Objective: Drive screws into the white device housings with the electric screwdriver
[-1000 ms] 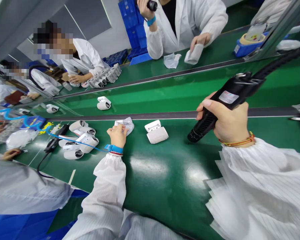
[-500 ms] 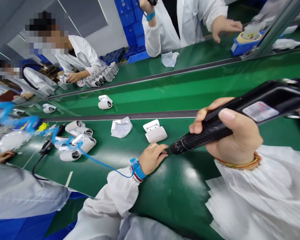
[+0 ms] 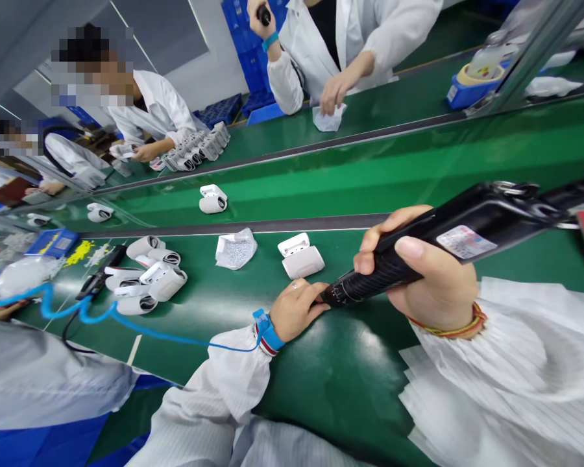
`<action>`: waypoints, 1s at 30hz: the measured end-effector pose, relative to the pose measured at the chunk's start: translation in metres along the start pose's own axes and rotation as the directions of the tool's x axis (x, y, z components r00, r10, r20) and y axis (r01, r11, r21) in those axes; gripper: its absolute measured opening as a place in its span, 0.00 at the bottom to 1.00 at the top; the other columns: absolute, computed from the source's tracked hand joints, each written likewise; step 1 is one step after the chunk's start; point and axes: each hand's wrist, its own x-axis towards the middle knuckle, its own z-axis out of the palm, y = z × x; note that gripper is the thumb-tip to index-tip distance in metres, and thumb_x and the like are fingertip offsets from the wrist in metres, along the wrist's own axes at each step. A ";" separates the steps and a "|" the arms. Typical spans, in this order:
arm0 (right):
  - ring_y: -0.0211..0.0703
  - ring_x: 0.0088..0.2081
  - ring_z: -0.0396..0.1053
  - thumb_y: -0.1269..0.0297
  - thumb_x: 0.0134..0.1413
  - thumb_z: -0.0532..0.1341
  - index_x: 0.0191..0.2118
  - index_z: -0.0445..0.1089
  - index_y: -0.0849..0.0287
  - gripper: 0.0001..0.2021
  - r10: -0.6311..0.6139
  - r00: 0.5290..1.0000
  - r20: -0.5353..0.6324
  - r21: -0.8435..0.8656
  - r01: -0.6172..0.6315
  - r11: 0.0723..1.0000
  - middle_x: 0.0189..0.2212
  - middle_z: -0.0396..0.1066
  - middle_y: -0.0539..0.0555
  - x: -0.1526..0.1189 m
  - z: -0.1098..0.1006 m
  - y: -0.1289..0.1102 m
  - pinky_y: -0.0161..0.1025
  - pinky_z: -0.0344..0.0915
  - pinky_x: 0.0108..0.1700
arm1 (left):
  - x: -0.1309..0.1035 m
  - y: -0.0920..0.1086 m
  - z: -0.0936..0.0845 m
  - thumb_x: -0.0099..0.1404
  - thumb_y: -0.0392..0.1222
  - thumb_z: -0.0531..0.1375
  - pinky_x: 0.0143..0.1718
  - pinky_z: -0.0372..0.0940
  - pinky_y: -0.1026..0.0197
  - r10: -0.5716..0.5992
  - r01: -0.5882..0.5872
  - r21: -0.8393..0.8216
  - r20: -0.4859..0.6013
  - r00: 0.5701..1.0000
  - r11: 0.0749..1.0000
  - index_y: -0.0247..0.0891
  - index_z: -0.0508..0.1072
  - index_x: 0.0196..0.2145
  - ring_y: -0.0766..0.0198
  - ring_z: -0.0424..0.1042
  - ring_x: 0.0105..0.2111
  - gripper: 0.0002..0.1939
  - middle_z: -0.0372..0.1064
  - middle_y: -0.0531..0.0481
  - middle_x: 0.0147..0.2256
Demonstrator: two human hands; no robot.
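Note:
My right hand (image 3: 428, 272) is wrapped round a black electric screwdriver (image 3: 403, 259), tilted so its nose points down and left. That nose meets the fingertips of my left hand (image 3: 299, 310), whose thumb and fingers are pinched together; whatever is between them is too small or hidden to make out. A blue wrist strap (image 3: 270, 329) with a coiled blue cord circles my left wrist. Just beyond the left hand, a white plastic part (image 3: 294, 244) stands against a light grey curved housing (image 3: 303, 262). To their left lies a small open bag of screws (image 3: 236, 250).
Several more grey housings (image 3: 148, 275) cluster on the left of the green bench, near another black screwdriver (image 3: 100, 275). A green conveyor (image 3: 292, 181) carries similar parts along the far side. A co-worker's hand (image 3: 338, 87) rests on a bag opposite.
My right hand has brought the screwdriver left until its nose meets my left fingertips. The coiled cord has swung lower. Parts on the conveyor have shifted right. A co-worker's hand has reached the bag opposite.

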 end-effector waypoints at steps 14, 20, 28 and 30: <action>0.43 0.17 0.64 0.58 0.38 0.64 0.29 0.67 0.46 0.08 -0.010 0.999 0.033 -0.023 0.011 1.000 0.22 0.68 0.47 -0.004 0.001 -0.002 0.45 0.62 0.20 | 0.001 0.004 -0.002 0.64 0.50 0.56 0.38 0.67 0.59 0.004 -0.006 -0.046 -0.047 0.999 0.999 0.40 0.64 0.48 0.62 0.70 0.35 0.18 0.70 0.49 0.31; 0.41 0.18 0.65 0.63 0.37 0.64 0.27 0.66 0.54 0.08 0.008 0.997 -0.072 0.028 -0.006 1.000 0.22 0.69 0.48 0.002 0.002 -0.021 0.42 0.62 0.20 | 0.016 -0.028 -0.021 0.46 0.64 0.64 0.57 0.49 0.39 -0.031 0.108 0.190 -0.367 0.930 0.976 0.39 0.49 0.59 0.40 0.51 0.58 0.50 0.52 0.33 0.55; 0.40 0.17 0.64 0.61 0.33 0.66 0.24 0.63 0.55 0.11 -0.043 0.987 -0.152 -0.029 0.039 0.999 0.19 0.66 0.48 0.007 0.004 -0.046 0.41 0.61 0.18 | 0.035 -0.050 0.001 0.42 0.47 0.71 0.56 0.55 0.43 -0.240 0.248 0.068 -0.108 0.965 0.967 0.38 0.40 0.61 0.45 0.55 0.56 0.58 0.49 0.34 0.55; 0.39 0.17 0.64 0.59 0.33 0.66 0.23 0.62 0.55 0.12 -0.063 0.984 -0.168 -0.064 0.052 0.997 0.19 0.66 0.47 0.007 0.006 -0.053 0.40 0.61 0.18 | 0.037 -0.043 0.004 0.45 0.42 0.69 0.54 0.58 0.46 -0.231 0.240 0.070 -0.119 0.966 0.968 0.37 0.44 0.60 0.49 0.60 0.52 0.52 0.53 0.37 0.52</action>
